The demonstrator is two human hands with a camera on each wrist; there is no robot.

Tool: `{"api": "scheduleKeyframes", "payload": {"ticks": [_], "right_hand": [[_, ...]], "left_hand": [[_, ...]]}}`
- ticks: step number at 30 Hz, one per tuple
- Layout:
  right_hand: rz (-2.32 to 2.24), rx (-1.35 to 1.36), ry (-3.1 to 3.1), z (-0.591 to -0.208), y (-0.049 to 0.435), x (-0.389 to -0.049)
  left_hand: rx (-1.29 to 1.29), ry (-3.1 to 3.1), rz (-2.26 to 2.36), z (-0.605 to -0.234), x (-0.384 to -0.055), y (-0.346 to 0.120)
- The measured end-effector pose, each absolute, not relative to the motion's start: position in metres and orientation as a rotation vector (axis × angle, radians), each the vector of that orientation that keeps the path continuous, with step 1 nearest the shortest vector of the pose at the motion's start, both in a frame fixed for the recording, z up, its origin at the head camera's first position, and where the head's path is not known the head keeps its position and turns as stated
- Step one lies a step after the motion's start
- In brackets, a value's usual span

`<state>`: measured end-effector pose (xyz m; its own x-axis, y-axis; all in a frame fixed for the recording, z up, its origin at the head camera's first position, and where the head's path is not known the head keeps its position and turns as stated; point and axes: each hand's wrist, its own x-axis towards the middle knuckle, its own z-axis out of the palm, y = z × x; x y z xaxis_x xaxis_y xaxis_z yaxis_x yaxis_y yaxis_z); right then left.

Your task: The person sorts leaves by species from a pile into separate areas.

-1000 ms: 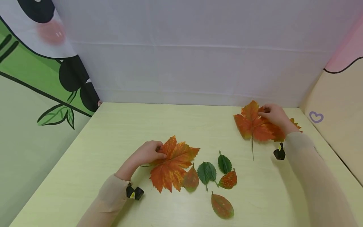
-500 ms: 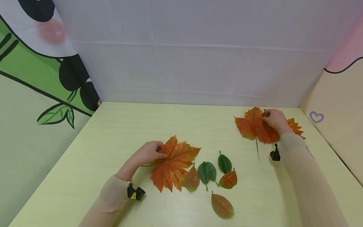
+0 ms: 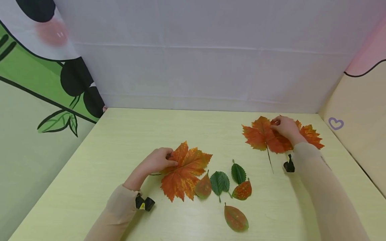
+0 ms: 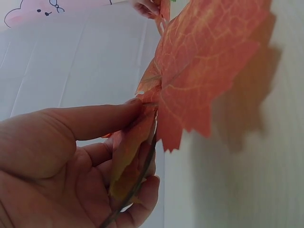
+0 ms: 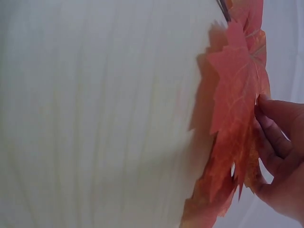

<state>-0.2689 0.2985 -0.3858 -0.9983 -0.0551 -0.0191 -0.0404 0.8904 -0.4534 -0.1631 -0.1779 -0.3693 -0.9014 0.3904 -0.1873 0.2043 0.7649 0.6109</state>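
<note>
My left hand [image 3: 158, 161] pinches an orange maple leaf [image 3: 184, 175] near its stem end, thumb on top and fingers beneath. In the left wrist view the stem [image 4: 145, 173] runs down past the curled fingers, and the blade casts a shadow on the table. At the back right, my right hand [image 3: 286, 128] pinches the edge of another orange maple leaf [image 3: 262, 135], its stem pointing toward me. A further maple leaf [image 3: 310, 135] lies under and behind that hand, partly hidden. In the right wrist view thumb and fingers meet at the leaf's edge [image 5: 247, 90].
Between the hands lie green leaves [image 3: 218, 182] [image 3: 239, 173], a speckled red leaf [image 3: 242, 190] and a brownish leaf [image 3: 236, 218]. A reddish-green leaf [image 3: 203, 187] touches the left maple leaf. A pale wall [image 3: 193, 77] closes off the table [image 3: 120, 134] at the back.
My right hand has moved slightly left and down with its maple leaf, which now lies flatter, and more of the leaf behind shows. The left hand has stayed nearly still on its leaf.
</note>
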Motion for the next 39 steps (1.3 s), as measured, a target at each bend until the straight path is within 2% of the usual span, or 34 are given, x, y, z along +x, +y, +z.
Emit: {"api": "scheduleKeyframes", "payload": {"ticks": [11, 20, 39], "right_hand": [[-0.826, -0.048, 3.011, -0.384, 0.288, -0.266], [-0.919, -0.013, 3.019, -0.364, 0.280, -0.251], [-0.986, -0.345, 2.759, -0.360, 0.221, -0.202]], "left_hand": [[0.456, 2.654, 0.905, -0.366, -0.161, -0.180], [0.482, 2.662, 0.926, -0.359, -0.164, -0.183], [0.471, 2.643, 1.053, -0.342, -0.178, -0.183]]}}
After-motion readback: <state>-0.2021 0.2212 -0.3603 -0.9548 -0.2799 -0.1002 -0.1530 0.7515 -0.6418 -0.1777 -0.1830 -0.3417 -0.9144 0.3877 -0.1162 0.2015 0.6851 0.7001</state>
